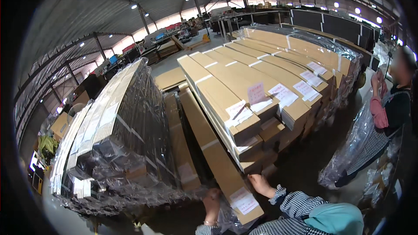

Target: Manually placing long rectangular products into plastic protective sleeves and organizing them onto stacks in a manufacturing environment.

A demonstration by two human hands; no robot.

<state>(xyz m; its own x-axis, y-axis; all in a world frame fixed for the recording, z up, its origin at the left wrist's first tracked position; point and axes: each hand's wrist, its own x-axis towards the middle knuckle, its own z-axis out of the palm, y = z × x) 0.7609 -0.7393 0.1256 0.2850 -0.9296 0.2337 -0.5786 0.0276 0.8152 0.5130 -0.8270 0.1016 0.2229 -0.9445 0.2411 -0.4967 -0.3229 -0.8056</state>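
Carton point(213, 150) lay between wrapped stack point(146, 113) and pile point(230, 76), left hand point(212, 202) by its near end, right hand point(261, 186), fingers bent, at its right edge, neither grip tellable, uneven hold risking a twist into the pile.

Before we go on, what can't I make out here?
In the head view:
Left hand: fingers lost in blur and shadow.
Carton between the hands: contents hidden by its cardboard.
Right hand: too small to tell whether its fingertips touch that carton.
Co-worker: partly cut off by the dark fisheye rim.
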